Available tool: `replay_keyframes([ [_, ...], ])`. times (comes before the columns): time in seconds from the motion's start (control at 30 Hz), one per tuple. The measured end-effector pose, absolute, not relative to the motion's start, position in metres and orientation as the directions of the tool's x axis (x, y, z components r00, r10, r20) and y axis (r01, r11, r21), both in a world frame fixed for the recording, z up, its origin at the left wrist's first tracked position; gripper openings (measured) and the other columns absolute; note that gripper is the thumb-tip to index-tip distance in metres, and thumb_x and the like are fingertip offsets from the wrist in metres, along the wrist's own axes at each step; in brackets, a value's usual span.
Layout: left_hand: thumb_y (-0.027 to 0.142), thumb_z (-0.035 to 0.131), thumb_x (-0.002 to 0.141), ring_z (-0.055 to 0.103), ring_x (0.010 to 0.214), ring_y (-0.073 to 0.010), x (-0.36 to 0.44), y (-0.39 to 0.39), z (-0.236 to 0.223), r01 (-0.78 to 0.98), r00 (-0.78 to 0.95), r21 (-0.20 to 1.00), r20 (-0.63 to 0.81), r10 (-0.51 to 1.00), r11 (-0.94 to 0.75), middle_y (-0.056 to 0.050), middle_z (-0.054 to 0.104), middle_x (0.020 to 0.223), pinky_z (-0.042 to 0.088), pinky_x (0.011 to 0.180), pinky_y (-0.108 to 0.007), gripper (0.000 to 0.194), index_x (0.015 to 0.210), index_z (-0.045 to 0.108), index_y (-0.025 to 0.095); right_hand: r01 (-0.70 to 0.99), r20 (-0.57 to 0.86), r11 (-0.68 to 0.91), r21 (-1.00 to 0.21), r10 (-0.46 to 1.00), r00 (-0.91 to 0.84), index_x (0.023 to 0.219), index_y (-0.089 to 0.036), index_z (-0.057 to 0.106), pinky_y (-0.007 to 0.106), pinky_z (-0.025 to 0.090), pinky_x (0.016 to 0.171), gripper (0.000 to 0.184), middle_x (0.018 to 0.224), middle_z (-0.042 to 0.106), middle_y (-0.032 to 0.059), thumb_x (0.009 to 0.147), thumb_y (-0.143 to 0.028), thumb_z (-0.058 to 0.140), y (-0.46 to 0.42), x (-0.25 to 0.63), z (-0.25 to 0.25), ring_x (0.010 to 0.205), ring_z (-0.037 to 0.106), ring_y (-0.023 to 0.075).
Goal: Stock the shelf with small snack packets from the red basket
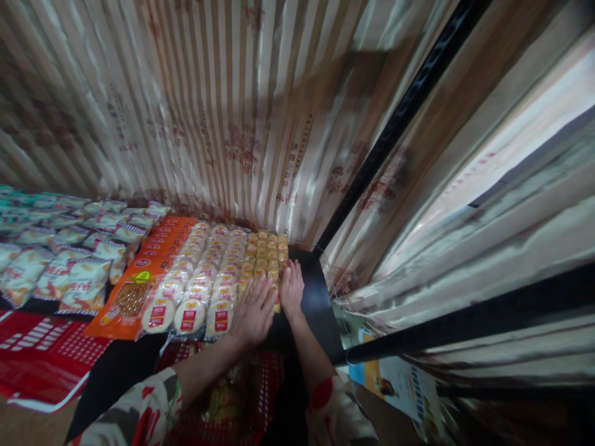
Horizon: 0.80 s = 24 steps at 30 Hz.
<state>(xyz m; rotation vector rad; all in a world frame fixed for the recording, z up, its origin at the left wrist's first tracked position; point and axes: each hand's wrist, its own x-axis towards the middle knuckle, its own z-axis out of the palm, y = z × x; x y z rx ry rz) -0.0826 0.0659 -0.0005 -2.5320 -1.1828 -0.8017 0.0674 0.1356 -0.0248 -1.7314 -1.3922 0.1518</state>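
Observation:
Small yellow-wrapped snack packs (pixel 263 254) stand in tight rows at the right end of a line of packaged food on a dark shelf (pixel 316 291). My left hand (pixel 255 310) lies on the near end of these packs, its fingers stretched out and pointing away from me. Against their right side rests my right hand (pixel 292 287), fingers extended. Neither hand is wrapped around anything. Left of the yellow packs are clear-wrapped rolls of round pale crackers (pixel 188 316) with red labels. Part of the yellow packs is hidden under my left hand.
Orange snack bags (pixel 139 279) and many white snack bags (pixel 86 279) fill the shelf to the left. Red baskets (pixel 51 353) sit below its front edge. Black shelf posts (pixel 395 124) rise at the right, and a striped printed curtain (pixel 223 111) hangs behind.

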Motion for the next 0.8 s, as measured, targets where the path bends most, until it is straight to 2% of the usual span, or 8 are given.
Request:
replay_keyframes([
  [0.3, 0.032, 0.050, 0.087, 0.023, 0.143, -0.0270, -0.087, 0.068, -0.015, 0.755, 0.562, -0.006, 0.522, 0.642, -0.656, -0.012, 0.037, 0.149, 0.023, 0.115, -0.048, 0.052, 0.137, 0.043, 0.018, 0.593, 0.298, 0.024, -0.804, 0.881, 0.368, 0.136, -0.004, 0.045, 0.045, 0.024, 0.116, 0.076, 0.146, 0.039, 0.0181, 0.094, -0.053, 0.007, 0.134, 0.061, -0.038, 0.141, 0.028, 0.0228],
  [0.8, 0.037, 0.049, 0.088, 0.030, 0.140, -0.0281, -0.087, 0.070, -0.014, 0.755, 0.563, -0.006, 0.518, 0.644, -0.656, -0.012, 0.043, 0.145, 0.026, 0.114, -0.048, 0.049, 0.134, 0.048, 0.019, 0.665, 0.325, 0.040, -0.746, 0.893, 0.311, 0.138, -0.003, 0.041, 0.044, 0.023, 0.116, 0.077, 0.148, 0.036, 0.0191, 0.093, -0.055, 0.007, 0.151, 0.073, -0.026, 0.142, 0.025, 0.0233],
])
